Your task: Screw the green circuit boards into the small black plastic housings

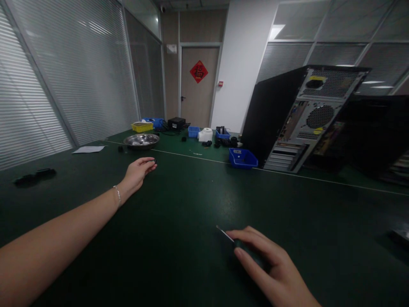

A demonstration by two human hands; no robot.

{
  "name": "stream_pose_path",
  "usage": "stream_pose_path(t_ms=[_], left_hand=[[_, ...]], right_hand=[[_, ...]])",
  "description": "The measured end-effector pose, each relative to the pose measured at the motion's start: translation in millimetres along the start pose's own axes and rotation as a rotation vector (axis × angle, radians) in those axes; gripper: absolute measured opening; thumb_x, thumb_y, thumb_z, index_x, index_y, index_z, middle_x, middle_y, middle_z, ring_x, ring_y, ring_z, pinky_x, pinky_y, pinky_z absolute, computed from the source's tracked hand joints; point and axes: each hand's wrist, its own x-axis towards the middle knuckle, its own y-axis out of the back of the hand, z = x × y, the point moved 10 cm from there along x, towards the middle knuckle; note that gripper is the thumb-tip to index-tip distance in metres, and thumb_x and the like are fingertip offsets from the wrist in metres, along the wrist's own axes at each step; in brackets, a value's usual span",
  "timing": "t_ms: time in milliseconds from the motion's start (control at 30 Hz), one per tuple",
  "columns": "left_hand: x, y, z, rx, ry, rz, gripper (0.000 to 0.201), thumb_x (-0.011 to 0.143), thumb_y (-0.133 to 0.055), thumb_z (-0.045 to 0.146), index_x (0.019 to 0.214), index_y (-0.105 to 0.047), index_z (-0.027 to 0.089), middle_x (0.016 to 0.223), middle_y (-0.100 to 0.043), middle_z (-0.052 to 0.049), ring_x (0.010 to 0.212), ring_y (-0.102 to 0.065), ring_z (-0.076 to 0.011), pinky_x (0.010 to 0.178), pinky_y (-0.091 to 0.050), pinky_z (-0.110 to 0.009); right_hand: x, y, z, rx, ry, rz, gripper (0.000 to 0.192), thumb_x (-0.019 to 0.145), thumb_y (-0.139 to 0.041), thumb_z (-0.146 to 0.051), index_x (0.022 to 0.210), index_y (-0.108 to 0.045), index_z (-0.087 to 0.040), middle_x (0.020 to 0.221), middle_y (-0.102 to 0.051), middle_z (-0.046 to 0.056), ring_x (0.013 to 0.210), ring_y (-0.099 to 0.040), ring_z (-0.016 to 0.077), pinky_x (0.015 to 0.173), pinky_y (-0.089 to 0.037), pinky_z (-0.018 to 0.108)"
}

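Green table (179, 238): left hand (138, 170) pinches small dark part (155, 161); right hand (271, 268) grips thin flat piece (225, 234); steel bowl (141, 140) beyond.

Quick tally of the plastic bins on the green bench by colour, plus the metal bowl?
Blue bins: 4
Yellow bins: 1
Metal bowl: 1
Total: 6

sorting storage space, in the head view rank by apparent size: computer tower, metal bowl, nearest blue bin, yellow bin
1. computer tower, largest by far
2. metal bowl
3. nearest blue bin, a bit smaller than the bowl in the picture
4. yellow bin, smallest-looking, but farthest away, so true size is unsure
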Motion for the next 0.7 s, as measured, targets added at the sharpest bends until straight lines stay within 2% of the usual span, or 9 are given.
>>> stream_pose_path(t_ms=[267, 367, 467, 567, 700], left_hand=[[0.7, 0.7, -0.5, 0.065, 0.002, -0.007, 0.015, 0.066, -0.071, -0.001, 0.078, -0.070, 0.009, 0.070, -0.069, -0.005, 0.060, -0.065, -0.0104, 0.058, -0.053, -0.018], [0.7, 1.6, -0.5, 0.098, 0.009, -0.003, 0.012, 0.070, -0.070, 0.001, 0.078, -0.069, 0.009, 0.070, -0.068, -0.003, 0.060, -0.063, -0.0100, 0.057, -0.051, -0.018], [0.7, 2.4, -1.8, 0.140, 0.021, -0.002, 0.005, 0.081, -0.066, 0.009, 0.086, -0.065, 0.009, 0.080, -0.066, -0.002, 0.066, -0.063, -0.0110, 0.059, -0.053, -0.022], [1.4, 3.3, -4.1, 0.170, 0.030, 0.007, 0.015, 0.091, -0.059, 0.022, 0.101, -0.062, 0.012, 0.096, -0.065, -0.004, 0.077, -0.064, -0.0146, 0.066, -0.056, -0.030], [3.3, 4.5, -5.8, 0.179, 0.034, 0.019, 0.025, 0.092, -0.057, 0.027, 0.112, -0.058, 0.014, 0.109, -0.063, -0.008, 0.090, -0.064, -0.0193, 0.076, -0.056, -0.037]], right_hand=[[1.2, -2.6, -0.8, 0.009, -0.019, -0.038, 0.028, 0.092, -0.054, -0.033, 0.116, -0.068, -0.026, 0.099, -0.069, 0.006, 0.089, -0.066, 0.0222, 0.075, -0.054, 0.031], [0.2, -2.5, -0.5, 0.022, -0.029, -0.038, 0.028, 0.092, -0.055, -0.033, 0.115, -0.068, -0.027, 0.100, -0.069, 0.006, 0.090, -0.066, 0.0225, 0.073, -0.054, 0.031], [-0.3, -3.4, 0.2, 0.029, -0.042, -0.047, 0.028, 0.092, -0.054, -0.033, 0.115, -0.068, -0.027, 0.100, -0.069, 0.006, 0.091, -0.066, 0.0230, 0.073, -0.054, 0.031], [-0.5, -4.6, 1.2, 0.065, -0.056, -0.059, 0.027, 0.093, -0.053, -0.034, 0.115, -0.068, -0.028, 0.101, -0.069, 0.006, 0.090, -0.066, 0.0226, 0.074, -0.054, 0.032], [0.0, -4.0, 1.6, 0.082, -0.058, -0.050, 0.028, 0.093, -0.053, -0.034, 0.115, -0.068, -0.027, 0.101, -0.068, 0.006, 0.089, -0.066, 0.0222, 0.076, -0.054, 0.032]])
